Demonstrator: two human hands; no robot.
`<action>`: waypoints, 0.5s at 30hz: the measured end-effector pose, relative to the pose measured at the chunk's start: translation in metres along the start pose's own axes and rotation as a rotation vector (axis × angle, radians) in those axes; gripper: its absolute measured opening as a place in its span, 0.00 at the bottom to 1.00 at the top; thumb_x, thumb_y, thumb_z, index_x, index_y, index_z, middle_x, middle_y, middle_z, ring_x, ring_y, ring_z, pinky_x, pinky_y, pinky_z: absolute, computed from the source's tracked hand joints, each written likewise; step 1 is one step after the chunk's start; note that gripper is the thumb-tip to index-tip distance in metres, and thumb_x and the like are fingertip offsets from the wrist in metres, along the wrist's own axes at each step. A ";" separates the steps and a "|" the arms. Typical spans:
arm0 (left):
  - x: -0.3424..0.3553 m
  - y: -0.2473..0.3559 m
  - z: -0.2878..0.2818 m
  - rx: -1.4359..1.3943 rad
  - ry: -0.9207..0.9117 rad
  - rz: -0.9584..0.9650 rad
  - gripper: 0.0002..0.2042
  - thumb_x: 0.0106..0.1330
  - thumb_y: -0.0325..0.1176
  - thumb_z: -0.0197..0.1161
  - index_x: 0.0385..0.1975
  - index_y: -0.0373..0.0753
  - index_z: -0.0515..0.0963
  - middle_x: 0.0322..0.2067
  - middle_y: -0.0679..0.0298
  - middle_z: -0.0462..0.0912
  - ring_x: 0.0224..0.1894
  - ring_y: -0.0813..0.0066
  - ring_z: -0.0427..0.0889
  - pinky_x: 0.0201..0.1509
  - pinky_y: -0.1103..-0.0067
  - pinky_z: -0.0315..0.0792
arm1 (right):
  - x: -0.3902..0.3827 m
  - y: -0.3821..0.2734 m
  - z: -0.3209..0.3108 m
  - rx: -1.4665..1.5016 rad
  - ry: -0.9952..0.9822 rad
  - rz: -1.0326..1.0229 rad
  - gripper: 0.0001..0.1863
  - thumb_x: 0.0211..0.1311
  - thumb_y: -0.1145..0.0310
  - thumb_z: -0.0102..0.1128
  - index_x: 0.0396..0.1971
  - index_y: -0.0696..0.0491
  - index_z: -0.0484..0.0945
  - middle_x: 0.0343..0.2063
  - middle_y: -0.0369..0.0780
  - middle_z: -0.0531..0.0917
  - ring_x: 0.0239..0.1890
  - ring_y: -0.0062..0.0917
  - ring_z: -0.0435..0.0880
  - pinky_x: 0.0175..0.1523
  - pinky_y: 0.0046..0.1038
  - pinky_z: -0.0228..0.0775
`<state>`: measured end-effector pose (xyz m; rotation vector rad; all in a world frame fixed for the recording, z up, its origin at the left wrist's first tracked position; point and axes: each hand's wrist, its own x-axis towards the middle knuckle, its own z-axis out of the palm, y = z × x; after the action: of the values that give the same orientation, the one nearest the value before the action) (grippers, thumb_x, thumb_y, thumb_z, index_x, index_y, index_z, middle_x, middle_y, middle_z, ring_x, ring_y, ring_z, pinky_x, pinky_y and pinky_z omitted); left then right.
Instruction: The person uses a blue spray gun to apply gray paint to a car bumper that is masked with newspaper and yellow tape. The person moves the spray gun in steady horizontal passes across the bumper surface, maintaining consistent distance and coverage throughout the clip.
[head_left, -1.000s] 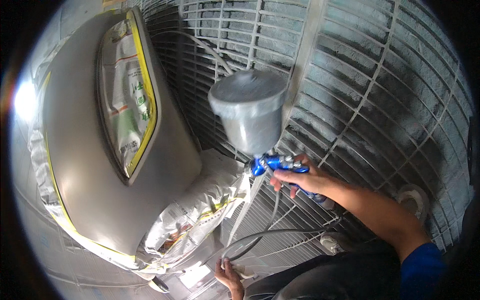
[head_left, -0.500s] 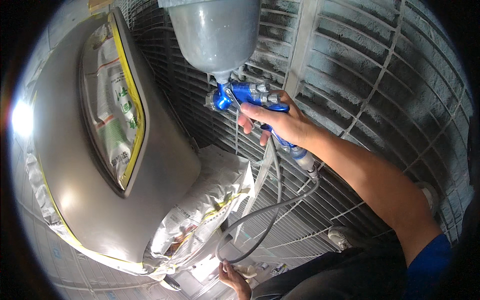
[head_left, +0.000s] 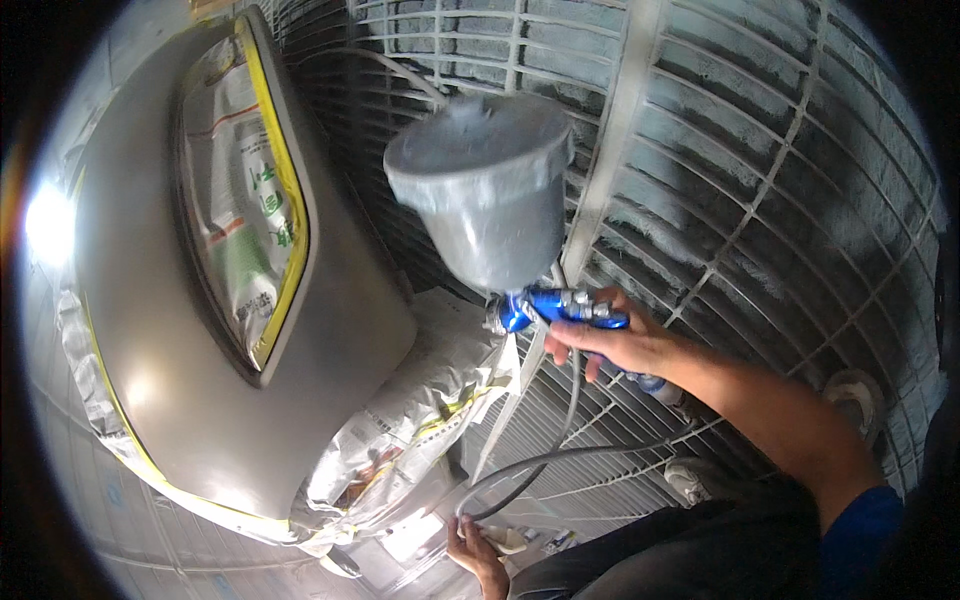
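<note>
The right hand (head_left: 625,337), fingers clamped on a spray gun (head_left: 546,303), had lowered it, so its nozzle (head_left: 493,313) faced the grey panel (head_left: 340,310) lower down; the left hand (head_left: 478,555) gripped a hose (head_left: 600,451).

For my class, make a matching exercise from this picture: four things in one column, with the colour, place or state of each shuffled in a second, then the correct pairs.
Things
1. Spray gun
2. Air hose
3. Masking tape
4. Spray gun cup

Descriptions
A. Yellow, running along the edge of a printed masking sheet
B. Grey and lidded, mounted on top of another item in this list
C. Curving in a loop, held in the left hand
D. Blue-bodied, gripped in the right hand

Pairs: 1-D, 2-C, 3-A, 4-B
</note>
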<state>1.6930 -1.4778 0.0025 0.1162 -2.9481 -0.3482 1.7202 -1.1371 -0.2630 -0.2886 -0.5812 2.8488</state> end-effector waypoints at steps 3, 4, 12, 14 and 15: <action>-0.001 0.005 -0.001 -0.009 0.019 -0.009 0.19 0.66 0.33 0.65 0.49 0.23 0.76 0.19 0.66 0.75 0.20 0.84 0.69 0.22 0.84 0.62 | 0.007 -0.031 -0.001 -0.045 0.061 -0.026 0.19 0.67 0.51 0.60 0.40 0.54 0.79 0.31 0.38 0.84 0.34 0.18 0.85 0.23 0.18 0.79; -0.002 0.005 -0.002 -0.019 0.031 -0.005 0.19 0.66 0.33 0.65 0.48 0.23 0.76 0.18 0.67 0.75 0.20 0.84 0.69 0.22 0.84 0.61 | 0.009 -0.040 -0.001 -0.072 0.084 -0.041 0.19 0.67 0.51 0.59 0.40 0.54 0.79 0.32 0.38 0.84 0.34 0.19 0.85 0.24 0.19 0.79; -0.010 -0.001 -0.008 -0.123 0.111 0.005 0.15 0.68 0.34 0.63 0.40 0.24 0.79 0.21 0.70 0.73 0.23 0.83 0.66 0.26 0.81 0.60 | 0.002 -0.091 0.024 -0.121 0.282 -0.183 0.16 0.67 0.56 0.58 0.37 0.55 0.80 0.31 0.38 0.85 0.34 0.20 0.85 0.24 0.22 0.78; -0.008 -0.011 -0.018 -0.132 0.078 -0.009 0.14 0.66 0.32 0.64 0.40 0.24 0.79 0.22 0.69 0.75 0.24 0.83 0.68 0.26 0.82 0.61 | -0.016 -0.089 0.034 -0.153 0.234 -0.110 0.16 0.66 0.57 0.57 0.38 0.56 0.80 0.31 0.38 0.85 0.34 0.20 0.85 0.25 0.23 0.78; -0.010 -0.012 -0.018 -0.179 0.060 0.014 0.14 0.66 0.32 0.65 0.41 0.24 0.79 0.23 0.68 0.77 0.25 0.83 0.69 0.26 0.82 0.62 | -0.026 -0.088 0.042 -0.177 0.181 -0.140 0.15 0.66 0.58 0.57 0.38 0.56 0.81 0.31 0.38 0.85 0.36 0.20 0.85 0.25 0.22 0.79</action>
<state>1.7064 -1.4923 0.0159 0.0809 -2.8407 -0.5928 1.7502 -1.0796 -0.1861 -0.5077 -0.7832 2.6062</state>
